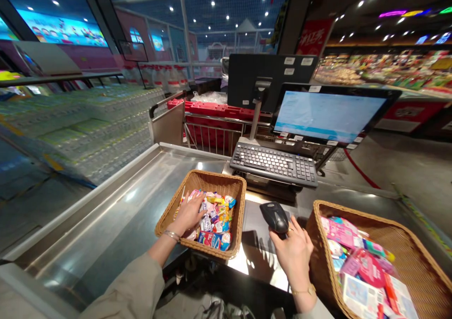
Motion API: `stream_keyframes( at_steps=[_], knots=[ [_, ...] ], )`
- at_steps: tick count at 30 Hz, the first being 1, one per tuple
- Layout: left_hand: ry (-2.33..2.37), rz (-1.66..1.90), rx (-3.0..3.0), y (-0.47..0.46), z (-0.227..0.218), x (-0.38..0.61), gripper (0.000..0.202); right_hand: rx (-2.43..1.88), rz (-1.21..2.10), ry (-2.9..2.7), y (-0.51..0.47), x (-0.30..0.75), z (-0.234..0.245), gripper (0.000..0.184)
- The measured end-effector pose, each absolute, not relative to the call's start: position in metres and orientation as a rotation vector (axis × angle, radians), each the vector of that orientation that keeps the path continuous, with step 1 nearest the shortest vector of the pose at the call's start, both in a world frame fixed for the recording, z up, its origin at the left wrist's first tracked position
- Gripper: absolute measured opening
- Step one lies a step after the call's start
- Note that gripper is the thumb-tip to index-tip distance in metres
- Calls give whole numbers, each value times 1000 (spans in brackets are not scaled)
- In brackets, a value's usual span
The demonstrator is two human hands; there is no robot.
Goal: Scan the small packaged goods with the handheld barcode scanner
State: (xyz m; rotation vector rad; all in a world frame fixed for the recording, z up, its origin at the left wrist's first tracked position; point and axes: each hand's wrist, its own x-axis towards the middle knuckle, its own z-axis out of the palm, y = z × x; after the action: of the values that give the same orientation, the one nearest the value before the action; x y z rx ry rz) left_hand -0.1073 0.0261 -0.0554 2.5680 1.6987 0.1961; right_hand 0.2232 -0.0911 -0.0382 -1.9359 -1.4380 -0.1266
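Note:
My left hand (pixel 189 213) reaches into a wicker basket (pixel 238 215), its fingers stretched out over small wrapped sweets (pixel 213 215). I see nothing gripped in it. In my right hand (pixel 294 248) is a black handheld barcode scanner (pixel 274 216), held above the counter just right of that basket. My fingers wrap round its handle, which is mostly hidden. A second, larger wicker basket (pixel 416 243) stands beside my right hand, with colourful boxes and packets (pixel 367 267) in it.
A keyboard (pixel 273 163) and a lit monitor (pixel 328 114) stand behind the baskets, with another screen's back (pixel 268 81) beside them. The metal counter (pixel 116 220) has a raised edge on the left. Beyond are a shopping trolley (pixel 212 133) and stacked bottle packs (pixel 88 126).

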Motion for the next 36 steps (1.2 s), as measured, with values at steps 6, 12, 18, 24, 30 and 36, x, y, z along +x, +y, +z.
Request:
stream_keyframes(
  at_steps=[6,12,18,24,30,36],
  knots=[
    [1654,-96,2622,58,-49,-84,55,-1954,-135,-1417,-89,223,-39,35],
    [1631,-227,2603,91,-65,-77,56,-1989,-143,-1398,-89,230,-40,39],
    [1599,-317,2529,110,-81,-84,59,-2040,-176,-1357,-86,238,-46,44],
    [1647,-401,2363,124,-95,-90,57,-2074,-173,-1360,-81,239,-47,46],
    [1658,-406,2306,135,-96,-87,42,-2084,-165,-1363,-77,239,-47,43],
    [1633,-328,2283,136,-92,-86,26,-2065,-191,-1404,-74,240,-53,43]
  ],
)
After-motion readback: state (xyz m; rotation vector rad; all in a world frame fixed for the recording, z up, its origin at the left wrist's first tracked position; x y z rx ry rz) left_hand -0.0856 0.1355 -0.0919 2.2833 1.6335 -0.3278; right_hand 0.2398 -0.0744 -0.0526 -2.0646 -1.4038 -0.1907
